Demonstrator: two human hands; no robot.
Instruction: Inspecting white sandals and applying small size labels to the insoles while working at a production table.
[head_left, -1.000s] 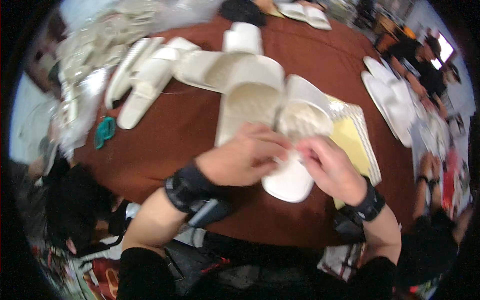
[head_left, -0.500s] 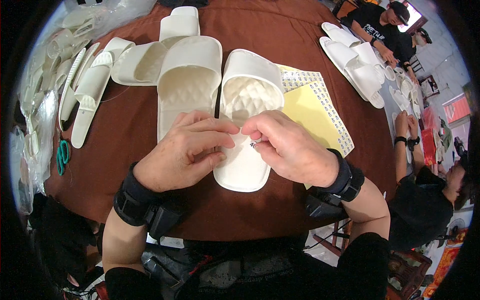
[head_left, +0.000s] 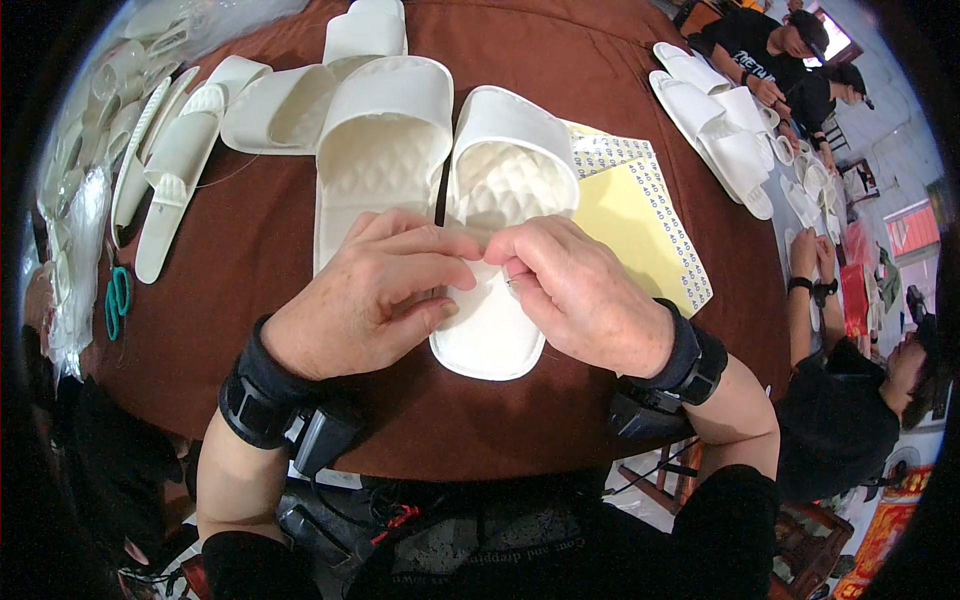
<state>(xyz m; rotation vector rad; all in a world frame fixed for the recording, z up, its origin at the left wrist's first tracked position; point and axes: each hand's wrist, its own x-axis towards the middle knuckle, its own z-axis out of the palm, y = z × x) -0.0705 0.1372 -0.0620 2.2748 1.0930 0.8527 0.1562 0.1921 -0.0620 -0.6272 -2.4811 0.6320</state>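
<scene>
A round worktop (head_left: 250, 250) under a brown cloth fills most of the view. Two white slippers lie side by side at its near middle: the left slipper (head_left: 383, 150) clear of the hands at its toe end, the right slipper (head_left: 505, 180) with its heel end pointing at the person. A yellow sheet of small stickers (head_left: 630, 215) lies just beside the right slipper, partly tucked under its edge. More white slippers (head_left: 270, 105) lie in a loose row toward the far left, and another pair (head_left: 715, 125) sits at the far right in front of seated people. Green scissors (head_left: 117, 298) rest near the left rim. The left hand (head_left: 370, 300) and right hand (head_left: 580, 290) meet over the right slipper's insole, covering its middle; each grip is pinched together, fingertips touching, but what they pinch is too small to tell.
</scene>
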